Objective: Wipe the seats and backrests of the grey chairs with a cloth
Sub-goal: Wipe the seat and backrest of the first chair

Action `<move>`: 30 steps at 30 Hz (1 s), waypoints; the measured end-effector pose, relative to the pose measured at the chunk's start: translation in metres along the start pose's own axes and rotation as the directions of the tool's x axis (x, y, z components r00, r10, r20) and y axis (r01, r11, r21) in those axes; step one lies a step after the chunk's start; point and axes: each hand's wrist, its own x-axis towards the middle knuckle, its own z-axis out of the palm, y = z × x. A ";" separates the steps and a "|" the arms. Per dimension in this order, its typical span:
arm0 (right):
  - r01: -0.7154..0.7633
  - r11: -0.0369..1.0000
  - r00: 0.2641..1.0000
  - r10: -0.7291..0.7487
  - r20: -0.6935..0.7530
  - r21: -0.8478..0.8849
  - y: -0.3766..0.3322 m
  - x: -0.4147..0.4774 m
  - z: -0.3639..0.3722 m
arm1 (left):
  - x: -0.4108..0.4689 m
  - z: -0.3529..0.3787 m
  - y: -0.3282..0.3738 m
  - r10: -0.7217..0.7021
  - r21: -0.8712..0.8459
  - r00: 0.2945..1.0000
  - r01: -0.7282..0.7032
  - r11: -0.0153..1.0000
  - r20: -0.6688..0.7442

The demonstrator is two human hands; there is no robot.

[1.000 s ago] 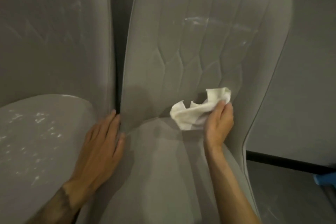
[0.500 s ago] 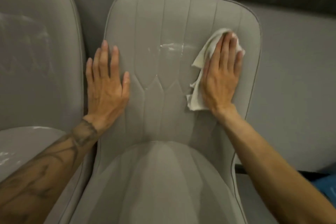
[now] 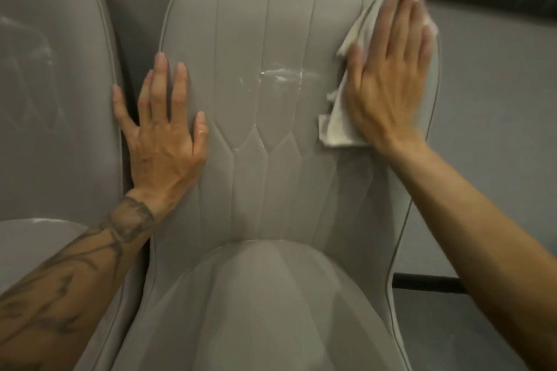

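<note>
At the upper right corner of the backrest, the right hand [image 3: 388,75] presses its flat, nearly closed fingers [image 3: 401,18] onto a crumpled white cloth [image 3: 340,126], pinning it against the grey, stitched, padded chair [image 3: 271,190]. The left hand [image 3: 162,141] lies spread wide on the backrest's left edge, steadying it and holding nothing. This looks like the backrest wipe; a wet, shiny streak [image 3: 280,75] at centre remains, so the next stroke should probably sweep leftward across it.
</note>
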 end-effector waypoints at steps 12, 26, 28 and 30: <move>0.241 0.970 0.960 -0.231 0.161 -0.045 0.004 -0.085 0.003 | -0.002 0.009 -0.003 0.007 -0.006 1.000 -0.007 1.000 -0.030; 0.282 0.959 0.945 -0.278 0.175 0.002 -0.006 -0.081 0.002 | 0.001 0.008 0.000 0.016 0.017 1.000 -0.015 1.000 -0.011; 0.184 0.983 0.982 -0.185 0.043 0.019 -0.005 -0.025 0.008 | 0.001 0.007 -0.001 0.014 0.030 1.000 -0.014 0.999 -0.001; 0.051 0.998 0.998 -0.049 -0.038 0.043 -0.011 0.014 0.010 | -0.001 0.006 0.000 0.020 0.039 1.000 -0.020 0.999 -0.006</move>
